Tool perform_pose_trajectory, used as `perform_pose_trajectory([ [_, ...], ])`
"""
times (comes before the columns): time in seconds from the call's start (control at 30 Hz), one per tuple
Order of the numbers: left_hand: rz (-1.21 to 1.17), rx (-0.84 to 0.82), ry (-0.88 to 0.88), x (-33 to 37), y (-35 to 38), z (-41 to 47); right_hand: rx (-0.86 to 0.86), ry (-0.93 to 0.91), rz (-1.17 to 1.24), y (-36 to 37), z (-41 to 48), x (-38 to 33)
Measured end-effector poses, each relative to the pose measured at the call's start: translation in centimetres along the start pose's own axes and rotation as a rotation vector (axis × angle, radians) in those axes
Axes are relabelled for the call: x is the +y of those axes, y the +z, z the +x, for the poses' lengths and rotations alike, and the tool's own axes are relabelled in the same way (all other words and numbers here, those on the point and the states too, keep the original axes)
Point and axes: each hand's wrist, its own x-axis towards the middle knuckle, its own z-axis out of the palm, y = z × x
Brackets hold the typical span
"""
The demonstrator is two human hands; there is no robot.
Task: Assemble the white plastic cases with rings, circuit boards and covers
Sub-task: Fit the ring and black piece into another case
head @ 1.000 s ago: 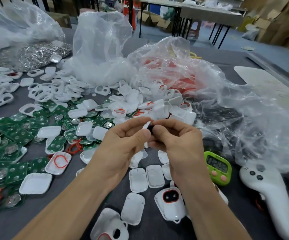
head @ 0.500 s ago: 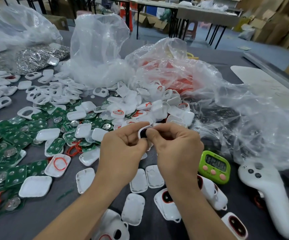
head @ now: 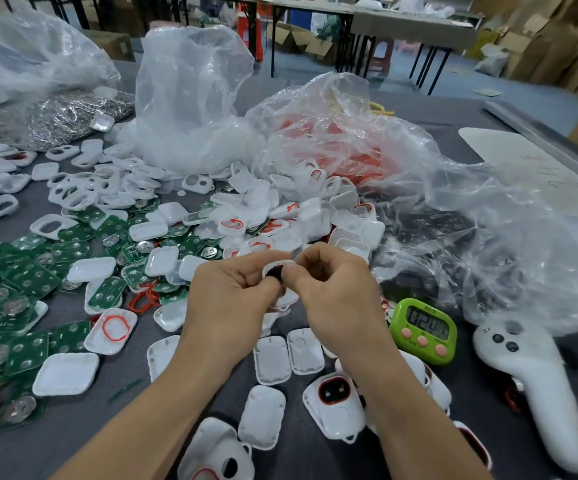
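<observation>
A small white case (head: 278, 267) is held at the middle of the view over the grey table (head: 72, 434), pinched from both sides. The left hand (head: 232, 306) is curled round its nine o'clock edge and the right hand (head: 336, 299) round its three o'clock edge, with fingertips pressed to the plastic. A dark opening is seen in the face of the case; what lies inside it cannot be told. At nine o'clock from the hands a heap of green circuit boards (head: 27, 282) is spread over the table, mixed with shallow white shells. In one such shell, at eight o'clock, a red ring (head: 116, 328) is laid. At six o'clock, just below the hands, white covers (head: 271, 360) are laid flat, side by side. Beside them, at five o'clock, a ringed case (head: 334, 393) is seen, its dark window bordered in red. At four o'clock a green timer (head: 424, 329) is stood near the right wrist, and beyond it a white controller (head: 530, 382) is laid on the table. At eleven o'clock loose white frames (head: 72, 195) with cut-out openings are scattered. From twelve to two o'clock clear plastic bags are piled: one bag (head: 332, 147) is filled with red material, and a further bag of metal parts (head: 55, 116) is seen at ten o'clock.
</observation>
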Motion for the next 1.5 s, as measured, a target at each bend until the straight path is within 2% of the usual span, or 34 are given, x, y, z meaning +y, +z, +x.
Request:
perform_pose_trajectory([
  [0.13, 0.069, -0.077, 0.022, -0.1, -0.1, 0.1, -0.038, -0.039, -0.029, -0.2, 0.3, 0.6],
  [0.23, 0.143, -0.118, 0.033, -0.1, -0.1, -0.1, -0.094, 0.027, 0.026, -0.4, 0.6, 1.1],
  [0.33, 0.172, -0.074, 0.014, 0.2, 0.3, -0.4, -0.087, 0.053, 0.075, -0.2, 0.5, 1.1],
  [0.5, 0.134, 0.080, -0.065, -0.1, 0.0, 0.3, -0.035, -0.034, 0.053, 0.5, 0.1, 0.4],
  [0.63, 0.178, 0.028, -0.022, 0.0, 0.0, 0.1, 0.020, -0.035, 0.036, 1.1, -0.4, 0.1],
  [0.7, 0.120, -0.039, -0.033, 0.1, -0.1, 0.2, 0.050, -0.014, 0.066, 0.9, -0.3, 0.1],
  [0.77, 0.066, -0.073, -0.068, 0.1, -0.4, 0.4, 0.009, -0.021, 0.081, 0.3, -0.2, 0.0],
  [0.87, -0.042, -0.037, -0.139, 0.3, -0.6, 0.6, -0.051, -0.033, 0.112, -0.7, 0.0, -0.4],
  [0.93, -0.155, 0.026, -0.190, 0.6, -1.0, 0.8, 0.073, -0.018, 0.053, -1.7, 0.4, -0.1],
  [1.0, -0.247, 0.043, -0.237, 0.8, -1.4, 1.0, 0.199, -0.048, -0.126, -3.0, 1.0, 0.2],
  [1.07, -0.270, 0.041, -0.261, 0.9, -1.7, 1.1, 0.230, -0.072, -0.303, -3.9, 1.2, 0.5],
  [1.17, -0.293, 0.080, -0.308, 0.8, -1.9, 1.5, 0.122, -0.053, -0.445, -4.0, 1.2, 0.5],
  [1.4, -0.408, 0.107, -0.358, 0.9, -2.5, 2.2, -0.053, -0.085, -0.531, -2.2, 0.7, -0.1],
  [1.5, -0.430, 0.160, -0.349, 1.1, -2.7, 2.3, -0.080, -0.096, -0.720, -1.3, 0.9, 0.0],
])
